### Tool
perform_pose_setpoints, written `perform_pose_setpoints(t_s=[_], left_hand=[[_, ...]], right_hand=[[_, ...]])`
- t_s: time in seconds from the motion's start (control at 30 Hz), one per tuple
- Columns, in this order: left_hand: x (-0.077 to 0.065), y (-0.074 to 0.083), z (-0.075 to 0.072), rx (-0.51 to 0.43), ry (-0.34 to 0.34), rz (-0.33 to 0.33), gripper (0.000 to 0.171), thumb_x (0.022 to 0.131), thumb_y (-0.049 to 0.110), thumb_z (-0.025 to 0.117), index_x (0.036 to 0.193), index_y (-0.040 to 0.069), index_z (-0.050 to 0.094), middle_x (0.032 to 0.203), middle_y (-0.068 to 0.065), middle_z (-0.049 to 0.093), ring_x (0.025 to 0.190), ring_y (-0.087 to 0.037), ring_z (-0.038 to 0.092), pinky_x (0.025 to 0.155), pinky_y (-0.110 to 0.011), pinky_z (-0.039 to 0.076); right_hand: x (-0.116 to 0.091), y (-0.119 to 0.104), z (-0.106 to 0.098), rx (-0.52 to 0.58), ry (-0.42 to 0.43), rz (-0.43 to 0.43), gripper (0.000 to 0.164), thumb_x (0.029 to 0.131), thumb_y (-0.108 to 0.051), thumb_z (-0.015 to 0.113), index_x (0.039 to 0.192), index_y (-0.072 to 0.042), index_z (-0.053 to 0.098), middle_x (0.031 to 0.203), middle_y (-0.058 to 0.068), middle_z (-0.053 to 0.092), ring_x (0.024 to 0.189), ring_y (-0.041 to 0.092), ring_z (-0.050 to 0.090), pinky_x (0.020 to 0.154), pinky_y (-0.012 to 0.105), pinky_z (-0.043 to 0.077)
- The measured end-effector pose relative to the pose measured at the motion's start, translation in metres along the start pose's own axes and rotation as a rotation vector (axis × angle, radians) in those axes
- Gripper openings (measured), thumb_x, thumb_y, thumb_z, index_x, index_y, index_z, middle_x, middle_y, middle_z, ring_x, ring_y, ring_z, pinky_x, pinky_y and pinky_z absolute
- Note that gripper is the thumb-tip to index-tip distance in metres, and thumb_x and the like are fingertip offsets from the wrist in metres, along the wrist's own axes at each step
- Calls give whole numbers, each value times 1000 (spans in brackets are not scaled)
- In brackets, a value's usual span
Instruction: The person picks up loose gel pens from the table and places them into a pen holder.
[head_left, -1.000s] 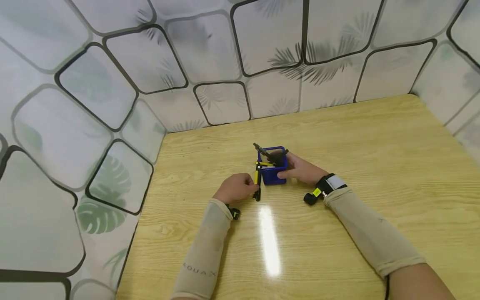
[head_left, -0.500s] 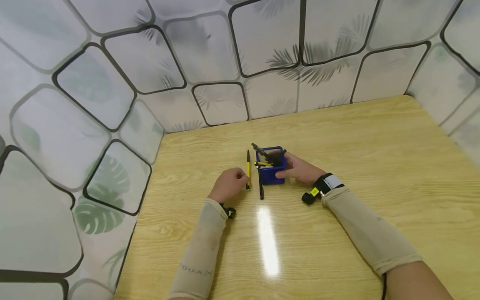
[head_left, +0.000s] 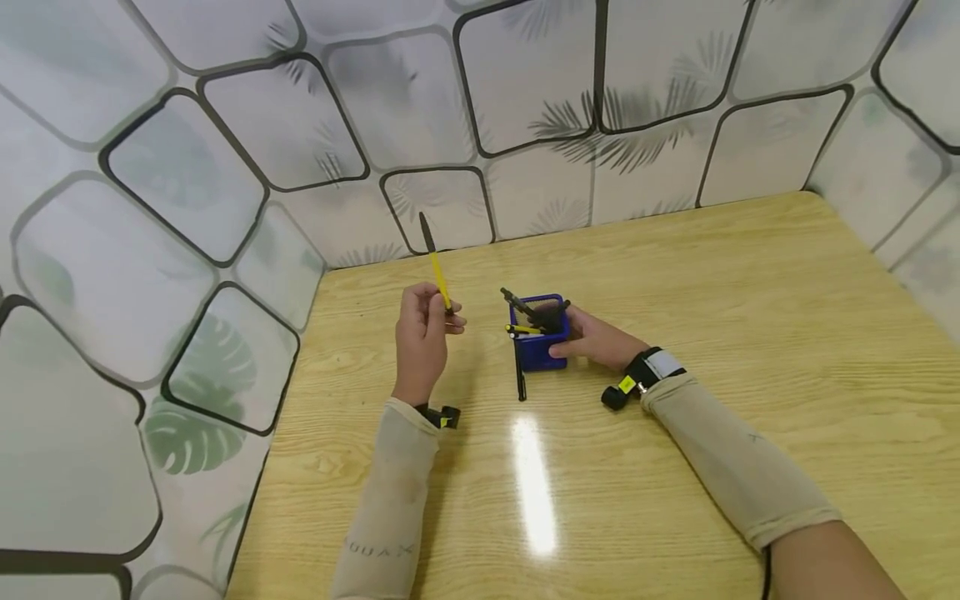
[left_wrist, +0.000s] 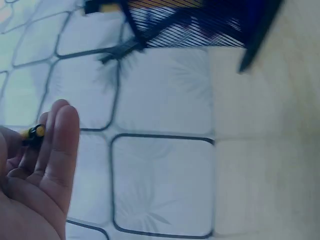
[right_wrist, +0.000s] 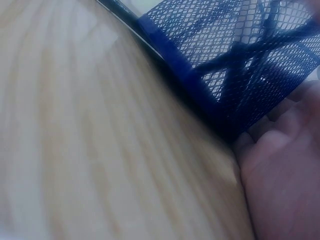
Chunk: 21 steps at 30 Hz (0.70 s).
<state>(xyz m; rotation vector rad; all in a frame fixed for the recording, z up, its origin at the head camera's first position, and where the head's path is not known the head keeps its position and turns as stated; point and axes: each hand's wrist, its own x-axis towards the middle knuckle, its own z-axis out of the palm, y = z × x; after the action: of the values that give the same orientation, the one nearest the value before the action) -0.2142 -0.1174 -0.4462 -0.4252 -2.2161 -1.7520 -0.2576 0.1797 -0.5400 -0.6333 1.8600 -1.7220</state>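
Note:
My left hand [head_left: 422,342] pinches a yellow pen [head_left: 437,262] with a black end, raised above the table and pointing up and away. In the left wrist view the pen's near end [left_wrist: 34,134] shows between thumb and fingers. A blue mesh pen holder [head_left: 542,357] stands upright on the table, gripped at its right side by my right hand [head_left: 600,337], thumb in front and the other fingers partly hidden. Several black pens and a yellow pen [head_left: 525,329] lean inside the holder. Along its left side lies a black pen [head_left: 520,371].
The wooden table [head_left: 675,275] meets a patterned wall [head_left: 540,183] behind and on the left. A bright light reflection [head_left: 534,483] lies on the tabletop in front of the holder.
My left hand has taken the yellow pen away from beside the holder, moved it left and lifted it, tilting it upward. The black pen, the holder and my right hand have stayed in place.

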Motion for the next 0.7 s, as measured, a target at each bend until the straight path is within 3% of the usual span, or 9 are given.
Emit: perform_pose_setpoints(t_s=[0.1, 0.3, 0.43, 0.6, 0.7], left_hand=[[0, 16, 0, -64, 19, 92, 29, 113, 23, 43, 129, -1, 44, 107, -17, 61, 88, -33, 69, 77, -34, 62], [0, 39, 4, -106, 68, 202, 24, 106, 6, 58, 125, -7, 50, 106, -14, 60, 93, -24, 67, 78, -31, 61], [1, 46, 6, -94, 89, 265, 22, 99, -3, 65, 117, -11, 56, 100, -14, 61, 87, -15, 66, 76, -29, 60], [3, 43, 7, -61, 86, 276, 19, 97, -4, 68, 114, -9, 61, 100, -18, 63, 86, -14, 64, 74, -26, 57], [3, 40, 10, -15, 41, 258, 17, 99, 2, 68, 113, -5, 64, 104, -17, 64, 91, -17, 62, 75, -27, 55]], right_hand=[[-1, 2, -1, 5, 9, 21, 77, 98, -16, 74, 160, -14, 28, 161, 19, 38, 147, 40, 39, 119, 58, 31], [-1, 5, -2, -14, 31, 29, 76, 97, -15, 74, 160, -24, 32, 162, 13, 38, 149, 35, 35, 121, 58, 27], [-2, 4, -2, 11, 26, 32, 77, 97, -16, 74, 160, -17, 29, 161, 18, 39, 147, 38, 39, 120, 58, 30], [-2, 1, 0, 31, 22, 45, 79, 97, -17, 74, 159, -8, 25, 158, 24, 40, 144, 41, 43, 118, 55, 35], [-2, 0, 0, 35, 21, 49, 78, 97, -15, 73, 159, -8, 25, 159, 24, 40, 144, 42, 43, 118, 55, 35]])
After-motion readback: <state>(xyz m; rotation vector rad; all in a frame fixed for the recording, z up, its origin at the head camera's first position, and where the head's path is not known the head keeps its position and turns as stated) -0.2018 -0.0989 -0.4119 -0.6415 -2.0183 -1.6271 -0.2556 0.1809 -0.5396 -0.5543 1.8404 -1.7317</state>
